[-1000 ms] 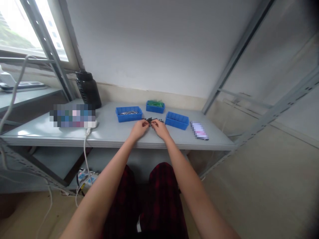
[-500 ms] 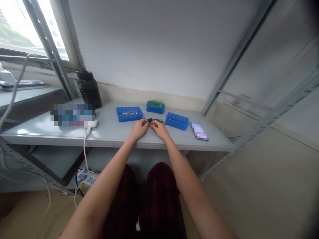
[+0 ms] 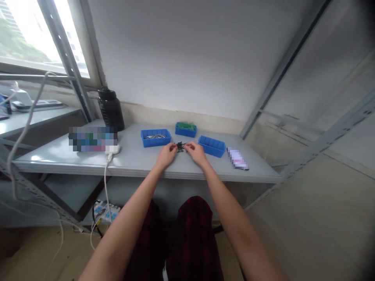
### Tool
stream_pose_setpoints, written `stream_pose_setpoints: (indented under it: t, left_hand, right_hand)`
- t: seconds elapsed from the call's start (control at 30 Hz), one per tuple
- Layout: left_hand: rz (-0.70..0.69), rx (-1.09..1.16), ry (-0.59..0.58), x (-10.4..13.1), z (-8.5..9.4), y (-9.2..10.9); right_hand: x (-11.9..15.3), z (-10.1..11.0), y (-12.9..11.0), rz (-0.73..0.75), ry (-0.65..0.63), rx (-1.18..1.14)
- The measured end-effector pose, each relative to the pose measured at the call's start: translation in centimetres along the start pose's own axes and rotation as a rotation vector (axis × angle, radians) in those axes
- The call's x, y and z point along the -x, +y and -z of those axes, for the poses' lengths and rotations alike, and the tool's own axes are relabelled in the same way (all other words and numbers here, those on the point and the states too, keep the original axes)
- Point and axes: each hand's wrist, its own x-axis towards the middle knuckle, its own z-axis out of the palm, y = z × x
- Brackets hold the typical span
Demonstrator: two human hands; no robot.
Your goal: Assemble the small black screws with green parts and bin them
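Observation:
A small pile of thin black pieces (image 3: pixel 180 147) lies on the grey shelf top, too small to name for certain. My left hand (image 3: pixel 167 153) is at the pile's left side, fingertips pinched together. From the right, my right hand (image 3: pixel 195 151) reaches to the same pile, its thumb and fingers also closed at the tips. Whatever either pinch holds is too small to make out. Behind my left hand stands a blue bin (image 3: pixel 156 138) with thin silvery metal pieces. Another blue bin (image 3: pixel 186 129) at the back holds green material. A third blue bin (image 3: pixel 211 146) sits beside my right hand.
A dark bottle (image 3: pixel 111 109) stands at the back left. In front of it are a blurred-out item (image 3: pixel 92 139) and a white plug with a cable (image 3: pixel 107 171) hanging over the shelf edge. At the right lies a phone-like object (image 3: pixel 237 158). Metal uprights (image 3: pixel 285 66) frame the shelf.
My hands have moved apart, the right one shifting rightward, and more of the black pile shows between them. The whole view has shifted slightly.

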Motion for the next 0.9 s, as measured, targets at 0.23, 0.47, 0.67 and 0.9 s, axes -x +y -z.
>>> stream_pose_setpoints:
  t: [0.23, 0.47, 0.67, 0.9]
  left_hand:
    - [0.023, -0.172, -0.036, -0.1, -0.2, 0.0]
    - [-0.001, -0.377, -0.109, 0.5, -0.4, 1.1]
    - [0.001, -0.474, -0.132, 0.4, -0.4, 1.1]
    - [0.003, -0.479, -0.137, 0.0, -0.6, 0.9]
  right_hand:
    - [-1.2, 8.7, 2.3, -0.123, 0.189, 0.401]
    - [0.2, 5.0, 1.4, 0.068, 0.047, 0.452]
    - [1.1, -1.9, 0.3, 0.105, -0.146, 0.372]
    - [1.3, -2.1, 1.0, 0.082, -0.171, 0.341]
